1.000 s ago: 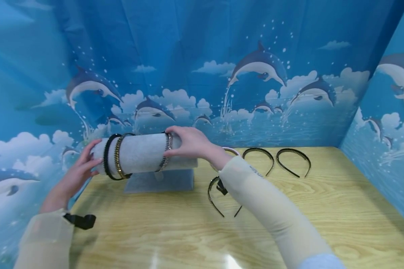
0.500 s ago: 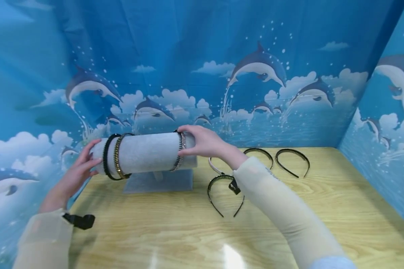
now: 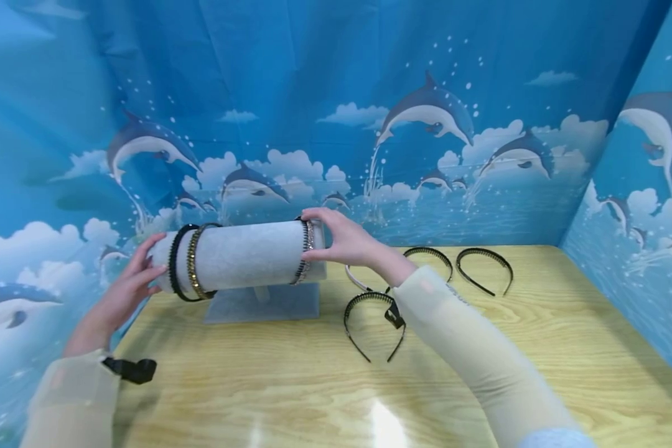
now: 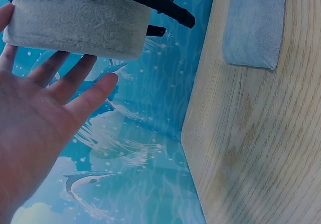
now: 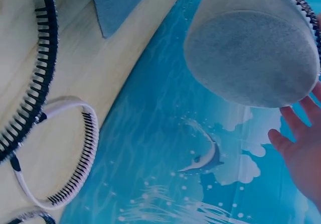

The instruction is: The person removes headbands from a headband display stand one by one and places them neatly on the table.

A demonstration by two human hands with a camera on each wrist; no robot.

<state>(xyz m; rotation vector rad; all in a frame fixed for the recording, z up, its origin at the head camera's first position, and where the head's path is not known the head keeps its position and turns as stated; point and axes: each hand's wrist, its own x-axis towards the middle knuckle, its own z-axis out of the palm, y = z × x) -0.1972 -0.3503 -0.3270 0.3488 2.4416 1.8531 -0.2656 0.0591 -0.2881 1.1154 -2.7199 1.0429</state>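
A person in pale sleeves reaches both hands toward a fuzzy grey roll [image 3: 246, 255], lying sideways on a post [image 3: 262, 293] above a flat grey base [image 3: 299, 305]. The left hand [image 3: 124, 292] rests at the roll's left end, fingers spread and fairly straight, the tips touching its edge. The right hand [image 3: 347, 239] is at the other end, thumb in front and a finger over the top, holding a sparkly silver headband [image 3: 309, 236] with dark comb teeth that sits around the roll close to its right end; its other fingers fan out loosely beside the rim. Near the left hand, a black headband [image 3: 173, 264] and, just beside it, a gold headband [image 3: 193, 261] also circle the roll. Four more lie on the pale wood table [image 3: 246, 386]: a dark headband [image 3: 368, 295] below the right wrist, a white headband [image 5: 92, 148] partly hidden behind that wrist in the head view, and, farther right, two black headbands [image 3: 484, 252] side by side. Behind everything hangs a blue backdrop [image 3: 291, 124] printed with leaping dolphins and clouds.
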